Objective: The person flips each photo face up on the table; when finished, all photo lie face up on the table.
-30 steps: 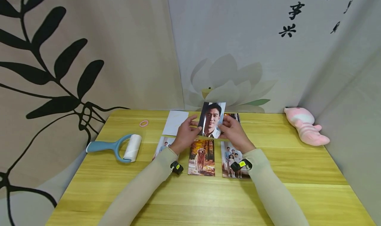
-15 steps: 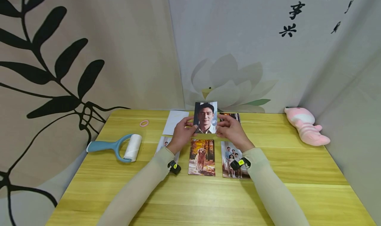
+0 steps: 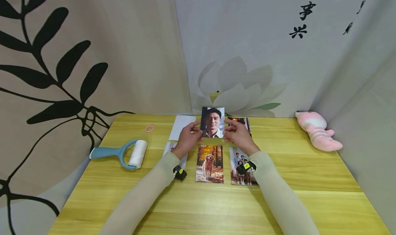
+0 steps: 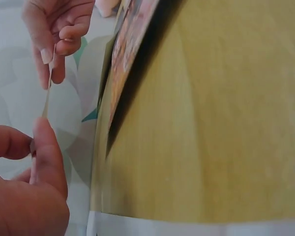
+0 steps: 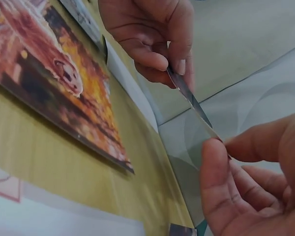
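A portrait photo [image 3: 212, 123] of a dark-haired person is held up between both hands at the back of the table, its face toward the head camera. My left hand [image 3: 188, 138] pinches its lower left edge between thumb and fingers. On the opposite edge my right hand [image 3: 239, 135] does the same. Both wrist views show the photo edge-on, with a thumb [image 4: 48, 152] pressed against it in the left one. Below it lies a dog photo [image 3: 209, 163] on the wood. A family photo [image 3: 242, 166] lies partly under my right wrist, and another photo [image 3: 170, 149] is half hidden by my left hand.
A white sheet [image 3: 182, 126] lies at the back left, and a dark photo [image 3: 242, 121] sits behind my right hand. Further left are a blue-handled lint roller [image 3: 119, 153] and a pink ring [image 3: 150, 128]. A pink plush toy [image 3: 318, 131] rests at the back right, against the curtain.
The portrait photo has moved left and straightened from a slight tilt, now sitting above the dog photo. Both hands have shifted a little left with it, keeping their hold.
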The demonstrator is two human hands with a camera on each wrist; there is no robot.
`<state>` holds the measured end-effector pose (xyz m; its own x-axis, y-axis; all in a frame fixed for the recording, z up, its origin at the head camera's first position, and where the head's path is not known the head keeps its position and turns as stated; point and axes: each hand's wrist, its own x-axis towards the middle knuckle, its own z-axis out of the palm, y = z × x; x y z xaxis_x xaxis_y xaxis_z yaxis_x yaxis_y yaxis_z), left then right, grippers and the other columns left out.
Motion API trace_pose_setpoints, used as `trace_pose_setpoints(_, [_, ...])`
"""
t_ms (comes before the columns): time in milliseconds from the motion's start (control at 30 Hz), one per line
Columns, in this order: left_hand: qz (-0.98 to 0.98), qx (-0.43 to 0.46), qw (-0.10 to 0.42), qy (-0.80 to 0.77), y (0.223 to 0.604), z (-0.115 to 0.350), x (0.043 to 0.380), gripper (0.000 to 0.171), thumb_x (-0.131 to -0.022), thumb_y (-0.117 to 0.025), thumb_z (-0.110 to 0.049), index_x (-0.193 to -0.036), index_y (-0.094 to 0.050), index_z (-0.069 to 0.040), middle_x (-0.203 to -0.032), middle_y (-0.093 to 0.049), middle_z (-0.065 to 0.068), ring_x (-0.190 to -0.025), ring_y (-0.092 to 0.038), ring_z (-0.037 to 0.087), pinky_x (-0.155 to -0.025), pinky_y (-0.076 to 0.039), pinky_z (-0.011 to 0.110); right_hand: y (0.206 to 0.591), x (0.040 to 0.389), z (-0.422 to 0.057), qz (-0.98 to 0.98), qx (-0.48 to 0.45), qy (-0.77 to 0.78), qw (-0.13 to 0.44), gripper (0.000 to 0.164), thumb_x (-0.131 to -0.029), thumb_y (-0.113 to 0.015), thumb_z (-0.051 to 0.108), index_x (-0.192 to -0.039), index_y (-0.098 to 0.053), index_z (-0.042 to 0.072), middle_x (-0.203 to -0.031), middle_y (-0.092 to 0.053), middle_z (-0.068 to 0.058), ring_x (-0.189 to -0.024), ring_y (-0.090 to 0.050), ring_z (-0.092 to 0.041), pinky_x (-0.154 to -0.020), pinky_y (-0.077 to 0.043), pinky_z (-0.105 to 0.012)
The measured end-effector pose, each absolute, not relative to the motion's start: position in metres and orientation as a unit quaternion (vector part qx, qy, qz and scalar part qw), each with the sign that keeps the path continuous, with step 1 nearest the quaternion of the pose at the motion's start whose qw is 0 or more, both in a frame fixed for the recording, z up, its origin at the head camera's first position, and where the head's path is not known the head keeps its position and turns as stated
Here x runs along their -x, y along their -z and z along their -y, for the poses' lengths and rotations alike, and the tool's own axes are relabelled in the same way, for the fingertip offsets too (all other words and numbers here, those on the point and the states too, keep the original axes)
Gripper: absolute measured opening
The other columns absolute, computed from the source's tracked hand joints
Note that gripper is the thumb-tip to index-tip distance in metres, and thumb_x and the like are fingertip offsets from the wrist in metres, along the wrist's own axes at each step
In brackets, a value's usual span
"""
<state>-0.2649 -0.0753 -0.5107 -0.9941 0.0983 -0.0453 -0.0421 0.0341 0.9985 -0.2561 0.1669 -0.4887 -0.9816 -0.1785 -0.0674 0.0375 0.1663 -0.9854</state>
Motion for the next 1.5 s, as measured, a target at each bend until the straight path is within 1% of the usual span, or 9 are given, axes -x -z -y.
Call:
trace_pose_setpoints(167, [-0.738,0.005,0.054,-0.673,0.511,0.076,0.267,0.047,-0.101,-0.065,-0.002,-0.147,-0.062,-0.007,-0.108,-0.063,0.013,-0.072,-0.070,0.014,-0.071,-0.065,0.031,0.494,0.261,-0.164,-0.772,0.045,0.628,0.085,0.054,-0.104,-0.063,0.003,-0.156,-0.049,0.006,-0.119,-0.064,-0.017,-0.085,-0.071,-0.020,-0.079,-0.065,-0.035])
trace_pose_setpoints(300, [-0.749,0.024,0.060,-0.659,0.512,0.077,0.268,0.045,-0.100,-0.065,-0.004,-0.145,-0.064,-0.008,-0.105,-0.066,0.012,-0.067,-0.072,0.014,-0.064,-0.064,0.028,0.496,0.263,-0.161,-0.789,0.044,0.606,0.086,0.053,-0.103,-0.064,0.003,-0.154,-0.051,0.005,-0.122,-0.064,-0.020,-0.086,-0.071,-0.020,-0.080,-0.065,-0.036])
trace_pose_setpoints(433, [-0.756,0.034,0.063,-0.651,0.513,0.078,0.269,0.042,-0.100,-0.066,-0.005,-0.142,-0.065,-0.007,-0.104,-0.068,0.011,-0.064,-0.072,0.012,-0.061,-0.063,0.029,0.497,0.263,-0.158,-0.803,0.044,0.589,0.083,0.052,-0.102,-0.065,0.003,-0.152,-0.052,0.001,-0.125,-0.065,-0.024,-0.087,-0.071,-0.019,-0.082,-0.065,-0.037])
trace_pose_setpoints(533, [-0.759,0.033,0.067,-0.646,0.513,0.078,0.269,0.041,-0.101,-0.066,-0.003,-0.142,-0.065,-0.004,-0.105,-0.069,0.014,-0.062,-0.072,0.011,-0.060,-0.063,0.029,0.498,0.263,-0.156,-0.812,0.040,0.576,0.078,0.051,-0.100,-0.068,0.002,-0.149,-0.055,-0.001,-0.125,-0.067,-0.026,-0.086,-0.072,-0.020,-0.081,-0.065,-0.036])
trace_pose_setpoints(767, [-0.773,0.028,0.077,-0.630,0.512,0.077,0.267,0.041,-0.101,-0.066,-0.003,-0.142,-0.064,-0.002,-0.104,-0.072,0.017,-0.066,-0.074,0.014,-0.063,-0.064,0.029,0.503,0.266,-0.153,-0.831,0.023,0.552,0.067,0.040,-0.098,-0.072,0.004,-0.137,-0.064,-0.003,-0.119,-0.069,-0.023,-0.086,-0.075,-0.023,-0.077,-0.066,-0.035])
trace_pose_setpoints(1067, [-0.788,0.034,0.078,-0.610,0.514,0.076,0.268,0.039,-0.100,-0.066,-0.002,-0.139,-0.064,0.002,-0.099,-0.072,0.014,-0.065,-0.073,0.011,-0.061,-0.062,0.025,0.502,0.267,-0.153,-0.877,0.026,0.479,0.042,0.040,-0.094,-0.078,0.014,-0.131,-0.070,0.002,-0.121,-0.074,-0.016,-0.105,-0.073,-0.029,-0.084,-0.063,-0.038])
trace_pose_setpoints(1167, [-0.796,0.032,0.077,-0.600,0.514,0.076,0.268,0.039,-0.099,-0.066,-0.003,-0.137,-0.065,0.003,-0.098,-0.073,0.014,-0.064,-0.071,0.011,-0.060,-0.059,0.023,0.503,0.266,-0.153,-0.886,0.031,0.461,0.039,0.039,-0.094,-0.079,0.018,-0.129,-0.071,0.004,-0.121,-0.075,-0.014,-0.107,-0.072,-0.030,-0.086,-0.062,-0.041])
trace_pose_setpoints(1300, [-0.803,0.025,0.079,-0.590,0.515,0.076,0.267,0.040,-0.099,-0.066,-0.005,-0.138,-0.065,0.003,-0.101,-0.076,0.016,-0.065,-0.071,0.013,-0.061,-0.056,0.022,0.502,0.263,-0.153,-0.892,0.029,0.450,0.038,0.038,-0.094,-0.078,0.020,-0.128,-0.072,0.003,-0.121,-0.076,-0.015,-0.107,-0.072,-0.031,-0.087,-0.061,-0.044])
trace_pose_setpoints(1500, [-0.806,0.026,0.086,-0.586,0.515,0.078,0.264,0.040,-0.102,-0.066,-0.011,-0.140,-0.064,0.003,-0.110,-0.075,0.017,-0.068,-0.072,0.015,-0.064,-0.054,0.022,0.500,0.262,-0.153,-0.897,0.019,0.440,0.035,0.038,-0.096,-0.077,0.024,-0.128,-0.073,0.004,-0.124,-0.075,-0.015,-0.108,-0.072,-0.031,-0.087,-0.061,-0.045])
